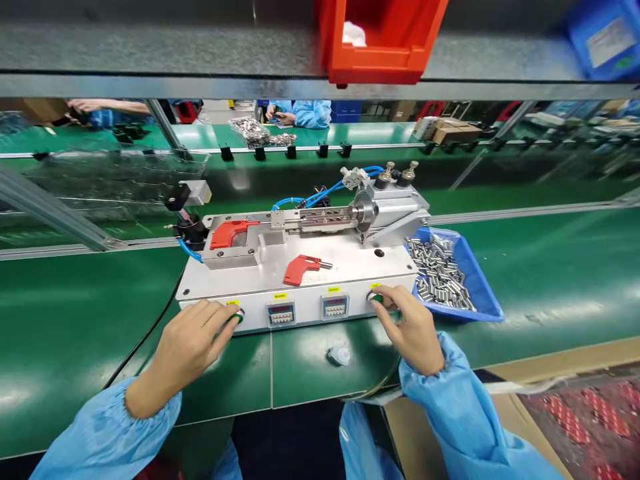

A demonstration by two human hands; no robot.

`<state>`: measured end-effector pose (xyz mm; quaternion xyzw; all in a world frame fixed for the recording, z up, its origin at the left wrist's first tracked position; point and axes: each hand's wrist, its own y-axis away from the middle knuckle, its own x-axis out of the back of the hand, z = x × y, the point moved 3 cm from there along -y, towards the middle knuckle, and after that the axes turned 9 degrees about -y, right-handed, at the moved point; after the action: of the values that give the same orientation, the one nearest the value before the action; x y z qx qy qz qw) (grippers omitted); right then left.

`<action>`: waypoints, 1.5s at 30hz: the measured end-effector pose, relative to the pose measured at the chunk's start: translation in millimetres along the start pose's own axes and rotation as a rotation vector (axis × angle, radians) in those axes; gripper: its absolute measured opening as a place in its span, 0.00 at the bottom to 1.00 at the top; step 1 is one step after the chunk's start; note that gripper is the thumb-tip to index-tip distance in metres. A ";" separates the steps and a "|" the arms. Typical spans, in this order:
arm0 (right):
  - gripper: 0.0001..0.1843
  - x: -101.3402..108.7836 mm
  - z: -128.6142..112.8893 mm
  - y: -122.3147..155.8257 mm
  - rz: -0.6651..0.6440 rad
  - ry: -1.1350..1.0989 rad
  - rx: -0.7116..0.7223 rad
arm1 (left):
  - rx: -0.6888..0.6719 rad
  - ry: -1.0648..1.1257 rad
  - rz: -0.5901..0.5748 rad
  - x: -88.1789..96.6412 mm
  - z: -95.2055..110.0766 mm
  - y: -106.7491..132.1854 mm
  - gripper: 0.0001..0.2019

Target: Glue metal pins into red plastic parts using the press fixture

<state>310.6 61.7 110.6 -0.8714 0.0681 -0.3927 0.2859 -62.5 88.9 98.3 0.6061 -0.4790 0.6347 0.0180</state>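
Observation:
A white press machine (300,267) stands on the green bench. My left hand (187,343) rests at its front left corner, fingers curled, fingertips on the green button (239,316). At the front right corner my right hand (413,327) presses its fingertips on the other green button (377,299). Neither hand holds anything. One red plastic part (230,233) sits in the machine's fixture, in line with the metal cylinder (387,210). A second red part (301,268) with a metal pin lies loose on the top plate.
A blue tray (483,287) of small metal pins stands right of the machine. A small grey cap (339,355) lies on the bench. A cardboard box (575,413) of red parts is at lower right. Overhead hang a red bin (380,40) and a blue bin (607,33). People in blue work behind.

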 end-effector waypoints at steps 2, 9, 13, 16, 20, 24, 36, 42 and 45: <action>0.09 1.3 4.8 -2.7 -0.066 0.000 -0.005 | -0.024 0.037 -0.081 0.7 -5.6 -5.1 0.10; 0.09 -1.9 12.8 -4.3 0.053 -0.006 -0.078 | 0.180 0.157 0.043 -8.3 1.3 -3.7 0.05; 0.12 -16.2 13.0 11.4 0.159 -0.062 -0.156 | 0.353 0.090 0.280 -26.7 20.2 10.7 0.05; 0.15 -21.8 11.2 18.9 0.211 -0.099 -0.165 | 0.412 0.113 0.274 -29.1 21.7 11.1 0.05; 0.16 -18.4 12.3 15.9 0.206 -0.159 -0.191 | 0.364 0.204 0.135 -13.8 11.5 4.6 0.06; 0.17 -11.6 17.7 6.9 0.145 -0.234 -0.257 | 0.373 0.286 -0.010 -3.0 5.5 3.0 0.08; 0.19 -31.1 25.3 30.8 0.306 -0.287 -0.333 | 0.538 0.391 0.062 -3.7 13.2 -1.9 0.06; 0.22 -49.1 39.2 64.0 0.304 -0.244 -0.347 | 0.376 0.327 0.168 0.2 34.3 -55.6 0.07; 0.25 -49.4 43.8 64.1 0.243 -0.276 -0.398 | 0.293 0.265 0.033 -11.5 41.8 -96.6 0.13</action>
<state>315.3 45.1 20.2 -0.9413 0.2085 -0.2117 0.1604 30.3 121.2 137.7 0.5055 -0.3847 0.7721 -0.0181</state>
